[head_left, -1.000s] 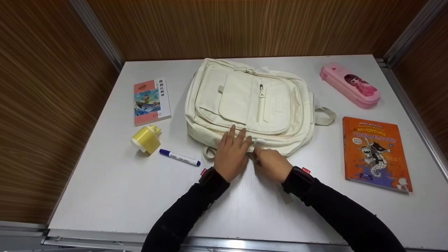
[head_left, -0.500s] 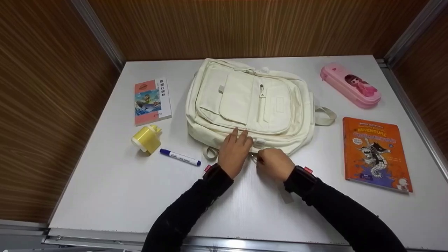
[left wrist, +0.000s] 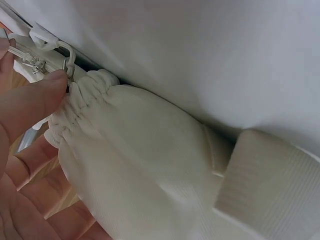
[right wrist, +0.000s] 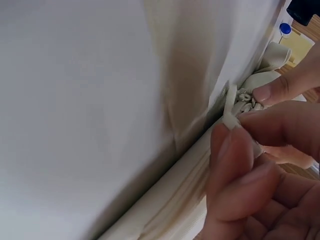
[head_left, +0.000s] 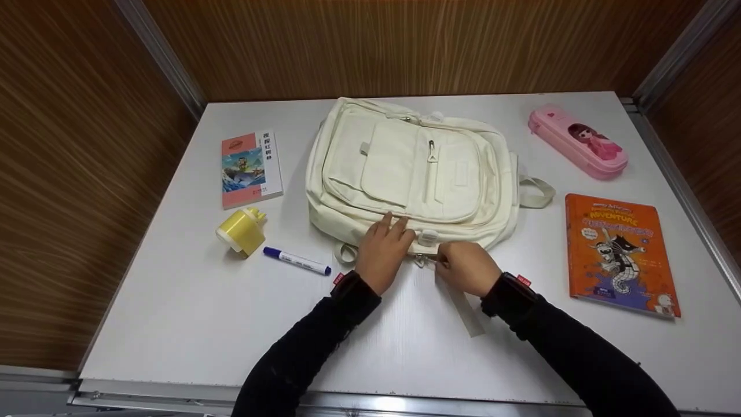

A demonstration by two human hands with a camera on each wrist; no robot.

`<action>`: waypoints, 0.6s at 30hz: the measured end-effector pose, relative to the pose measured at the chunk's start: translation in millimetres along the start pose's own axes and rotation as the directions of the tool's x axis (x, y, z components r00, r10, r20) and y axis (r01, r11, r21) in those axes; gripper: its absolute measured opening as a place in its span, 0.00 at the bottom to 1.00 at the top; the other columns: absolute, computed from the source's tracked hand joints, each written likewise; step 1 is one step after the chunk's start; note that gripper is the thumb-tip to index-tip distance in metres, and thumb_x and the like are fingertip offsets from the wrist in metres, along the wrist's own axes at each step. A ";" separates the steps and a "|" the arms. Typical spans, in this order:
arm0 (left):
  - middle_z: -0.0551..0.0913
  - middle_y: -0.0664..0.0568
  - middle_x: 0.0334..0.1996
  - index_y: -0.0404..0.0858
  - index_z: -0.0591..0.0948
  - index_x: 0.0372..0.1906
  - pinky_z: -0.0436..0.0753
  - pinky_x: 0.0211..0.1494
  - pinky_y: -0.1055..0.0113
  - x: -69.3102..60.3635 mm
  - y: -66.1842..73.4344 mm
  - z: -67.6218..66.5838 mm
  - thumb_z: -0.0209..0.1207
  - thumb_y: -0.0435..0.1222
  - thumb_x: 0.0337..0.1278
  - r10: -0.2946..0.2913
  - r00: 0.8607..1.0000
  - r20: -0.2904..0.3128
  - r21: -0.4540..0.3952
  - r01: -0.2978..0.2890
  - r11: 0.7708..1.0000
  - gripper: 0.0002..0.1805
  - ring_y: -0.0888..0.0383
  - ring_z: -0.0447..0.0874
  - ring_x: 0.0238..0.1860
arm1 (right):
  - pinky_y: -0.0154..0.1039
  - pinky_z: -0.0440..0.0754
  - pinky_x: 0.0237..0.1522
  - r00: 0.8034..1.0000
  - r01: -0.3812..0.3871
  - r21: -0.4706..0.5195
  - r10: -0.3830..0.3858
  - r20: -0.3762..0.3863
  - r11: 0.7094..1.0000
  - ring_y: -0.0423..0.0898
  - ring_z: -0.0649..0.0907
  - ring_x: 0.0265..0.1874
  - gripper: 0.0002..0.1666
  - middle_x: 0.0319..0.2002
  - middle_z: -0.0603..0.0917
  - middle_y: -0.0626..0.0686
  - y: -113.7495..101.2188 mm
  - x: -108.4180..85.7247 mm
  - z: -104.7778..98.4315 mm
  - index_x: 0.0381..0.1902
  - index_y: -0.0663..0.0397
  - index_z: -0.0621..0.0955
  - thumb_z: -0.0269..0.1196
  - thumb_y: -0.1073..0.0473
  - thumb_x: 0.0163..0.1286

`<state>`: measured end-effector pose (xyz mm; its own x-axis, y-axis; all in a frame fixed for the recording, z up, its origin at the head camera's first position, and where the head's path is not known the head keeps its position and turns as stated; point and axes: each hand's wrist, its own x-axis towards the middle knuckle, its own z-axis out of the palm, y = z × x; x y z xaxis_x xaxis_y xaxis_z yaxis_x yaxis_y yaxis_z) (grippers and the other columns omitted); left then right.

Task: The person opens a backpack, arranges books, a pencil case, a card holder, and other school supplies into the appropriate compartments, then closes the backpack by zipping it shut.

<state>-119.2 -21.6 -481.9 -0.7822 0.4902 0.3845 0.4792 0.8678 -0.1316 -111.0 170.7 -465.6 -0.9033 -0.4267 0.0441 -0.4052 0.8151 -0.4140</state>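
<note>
A cream backpack (head_left: 451,174) lies front side up on the white table. Its zipper side faces the person, with metal zipper sliders (head_left: 421,260) showing between the two hands. My left hand (head_left: 383,252) grips this side, fingers over the fabric and thumb (left wrist: 47,95) beside the zipper in the left wrist view. Just to the right, my right hand (head_left: 468,267) has curled fingers and pinches a cream zipper pull (right wrist: 230,107), as the right wrist view shows. The tip of that pull is hidden between the fingers.
Left of the backpack are a pink-and-white book (head_left: 246,168), a yellow pencil sharpener-like object (head_left: 242,231) and a blue-capped marker (head_left: 296,261). A pink pencil case (head_left: 570,136) and an orange book (head_left: 613,237) lie right. One strap (head_left: 466,310) trails toward the front.
My right hand has moved a little to the right along the zipper side, uncovering the sliders and more of the strap. The left hand shifted slightly and still holds the backpack.
</note>
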 end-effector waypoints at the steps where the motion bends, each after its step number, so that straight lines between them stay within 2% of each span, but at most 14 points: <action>1: 0.80 0.53 0.61 0.48 0.78 0.46 0.79 0.62 0.58 -0.1 -0.5 0.0 0.59 0.31 0.56 0.001 1.000 0.006 -0.004 -0.001 1.000 0.13 0.47 0.76 0.64 | 0.37 0.69 0.23 1.000 -0.006 0.004 0.006 -0.001 1.000 0.41 0.70 0.17 0.08 0.17 0.75 0.46 1.3 -0.7 -0.6 0.19 0.55 0.79 0.63 0.66 0.57; 9: 0.82 0.53 0.59 0.47 0.79 0.45 0.80 0.61 0.60 -2.4 -5.9 -1.6 0.61 0.29 0.54 0.008 1.000 -0.014 -0.027 -0.008 1.000 0.15 0.48 0.77 0.63 | 0.36 0.69 0.23 0.999 -0.038 0.007 0.038 0.001 0.999 0.41 0.72 0.18 0.07 0.17 0.77 0.45 12.3 -9.0 -6.9 0.19 0.54 0.80 0.62 0.66 0.55; 15: 0.81 0.53 0.59 0.46 0.78 0.45 0.82 0.58 0.60 -3.3 -11.1 -4.5 0.61 0.27 0.52 0.015 1.000 0.013 -0.045 -0.014 0.999 0.16 0.48 0.77 0.63 | 0.36 0.70 0.23 0.998 -0.060 0.030 0.060 -0.007 0.998 0.41 0.74 0.18 0.07 0.17 0.79 0.46 19.7 -16.1 -13.4 0.20 0.54 0.80 0.61 0.66 0.56; 18: 0.82 0.53 0.58 0.45 0.78 0.45 0.82 0.56 0.61 -3.3 -13.5 -4.1 0.62 0.26 0.52 0.027 1.000 0.002 -0.042 -0.027 0.999 0.16 0.49 0.78 0.62 | 0.37 0.71 0.24 0.998 -0.064 0.036 0.064 -0.004 0.997 0.42 0.75 0.19 0.06 0.18 0.79 0.47 23.4 -19.4 -16.3 0.20 0.55 0.81 0.61 0.66 0.56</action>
<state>-121.5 -35.2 -477.7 -0.7697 0.5140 0.3787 0.5165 0.8500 -0.1038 -105.2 204.4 -461.4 -0.9281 -0.3718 0.0212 -0.3412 0.8259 -0.4489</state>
